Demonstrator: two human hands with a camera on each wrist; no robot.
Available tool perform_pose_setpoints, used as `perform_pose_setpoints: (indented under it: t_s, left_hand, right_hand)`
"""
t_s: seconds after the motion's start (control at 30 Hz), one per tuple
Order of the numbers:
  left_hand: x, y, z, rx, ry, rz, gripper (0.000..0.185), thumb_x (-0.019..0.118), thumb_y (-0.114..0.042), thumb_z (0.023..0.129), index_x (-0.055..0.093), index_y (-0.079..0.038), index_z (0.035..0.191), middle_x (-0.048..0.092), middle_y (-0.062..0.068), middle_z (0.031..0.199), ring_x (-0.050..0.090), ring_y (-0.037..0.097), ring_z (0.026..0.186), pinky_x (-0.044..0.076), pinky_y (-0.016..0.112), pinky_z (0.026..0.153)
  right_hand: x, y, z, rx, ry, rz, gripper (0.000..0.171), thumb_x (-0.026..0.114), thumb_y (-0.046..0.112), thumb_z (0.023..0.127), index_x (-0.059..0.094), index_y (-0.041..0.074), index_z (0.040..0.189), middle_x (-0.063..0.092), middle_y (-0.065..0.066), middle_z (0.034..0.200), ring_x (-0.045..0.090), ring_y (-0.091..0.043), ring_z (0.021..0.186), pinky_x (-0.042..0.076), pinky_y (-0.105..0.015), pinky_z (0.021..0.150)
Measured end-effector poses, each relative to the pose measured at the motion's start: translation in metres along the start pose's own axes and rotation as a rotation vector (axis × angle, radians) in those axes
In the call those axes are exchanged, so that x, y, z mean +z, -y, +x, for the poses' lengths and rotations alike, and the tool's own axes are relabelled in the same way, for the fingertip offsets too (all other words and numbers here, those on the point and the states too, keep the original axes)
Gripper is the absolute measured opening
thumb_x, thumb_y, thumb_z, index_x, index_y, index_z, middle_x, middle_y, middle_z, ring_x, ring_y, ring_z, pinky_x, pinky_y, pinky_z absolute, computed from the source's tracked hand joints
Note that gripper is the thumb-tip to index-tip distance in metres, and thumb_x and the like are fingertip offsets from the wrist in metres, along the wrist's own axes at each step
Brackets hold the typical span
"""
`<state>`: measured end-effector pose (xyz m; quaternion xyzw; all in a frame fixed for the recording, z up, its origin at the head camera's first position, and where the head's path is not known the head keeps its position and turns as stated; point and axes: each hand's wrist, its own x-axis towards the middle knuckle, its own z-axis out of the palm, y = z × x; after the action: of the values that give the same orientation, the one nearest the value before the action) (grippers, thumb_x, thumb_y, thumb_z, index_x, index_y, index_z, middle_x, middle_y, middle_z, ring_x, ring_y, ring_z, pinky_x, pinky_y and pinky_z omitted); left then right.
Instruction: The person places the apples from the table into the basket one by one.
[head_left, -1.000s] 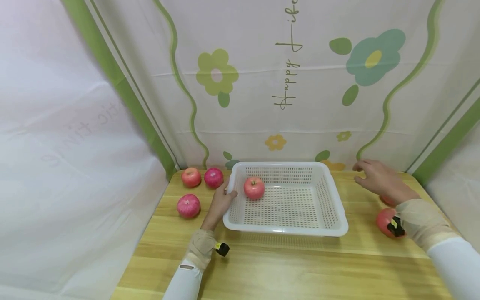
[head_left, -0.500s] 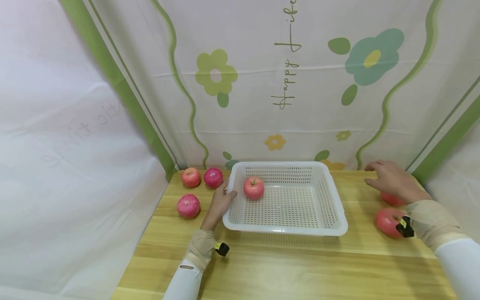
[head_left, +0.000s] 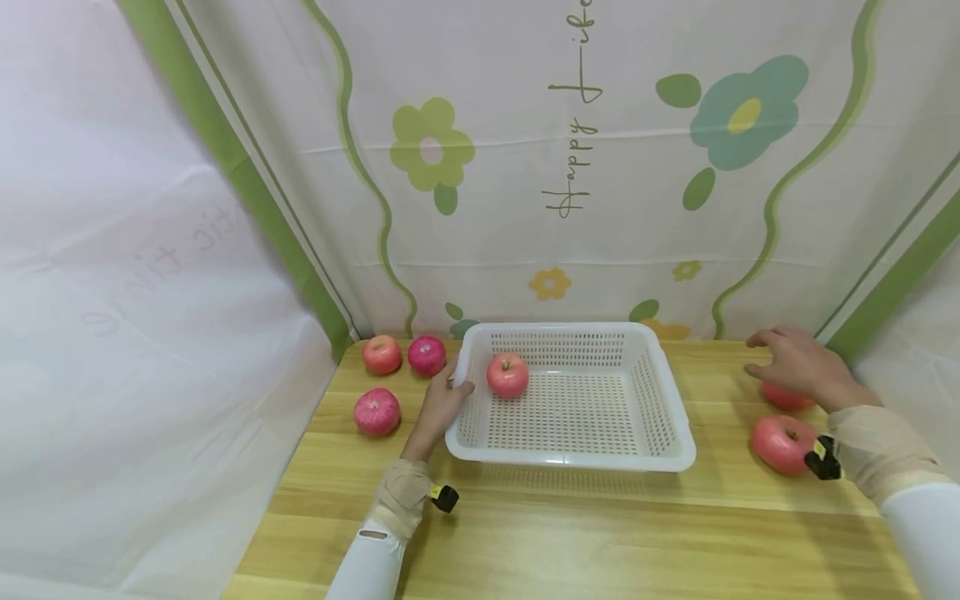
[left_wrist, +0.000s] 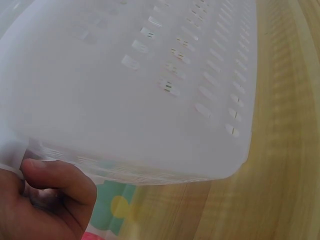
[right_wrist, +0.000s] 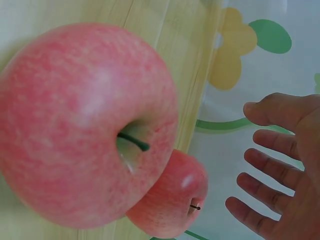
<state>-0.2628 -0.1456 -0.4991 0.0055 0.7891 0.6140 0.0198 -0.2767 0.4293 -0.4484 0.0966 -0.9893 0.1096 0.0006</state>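
A white slotted basket [head_left: 570, 460] sits mid-table with one red apple [head_left: 507, 375] inside near its left wall. My left hand [head_left: 448, 390] grips the basket's left rim; in the left wrist view the thumb [left_wrist: 60, 180] curls under the basket's rim [left_wrist: 150, 75]. My right hand [head_left: 787, 362] hovers open, fingers spread, above the farther of two apples at the right [head_left: 783, 398]. The nearer apple [head_left: 783, 443] lies beside my wrist. The right wrist view shows the near apple [right_wrist: 85, 125] large, the far apple [right_wrist: 172, 200] behind it and my spread right hand [right_wrist: 280, 165] holding nothing.
Three more red apples lie left of the basket: two at the back [head_left: 382, 354] [head_left: 427, 355] and one nearer [head_left: 377, 412]. A flowered cloth backdrop [head_left: 570, 167] closes the table at the back and sides. The wooden table [head_left: 570, 533] has bare board in front.
My right hand has moved to the right, away from the basket, and now hangs over the far right apple. The left hand and basket have stayed put.
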Motion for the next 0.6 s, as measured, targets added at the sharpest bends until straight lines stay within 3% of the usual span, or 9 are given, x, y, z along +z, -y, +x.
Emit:
perform_pose_setpoints:
  t_s: [0.6]
  left_hand:
    - [0.000, -0.001, 0.001, -0.027, 0.000, 0.007, 0.071, 0.057, -0.013, 0.101, 0.034, -0.016, 0.168, 0.070, 0.031, 0.129, 0.075, 0.046, 0.108, 0.068, 0.046, 0.078]
  right_hand:
    - [0.012, -0.024, -0.002, 0.025, 0.029, 0.011, 0.065, 0.075, 0.032, 0.093, 0.056, -0.010, 0.139, 0.045, -0.045, 0.141, 0.044, -0.067, 0.124, 0.043, -0.082, 0.096]
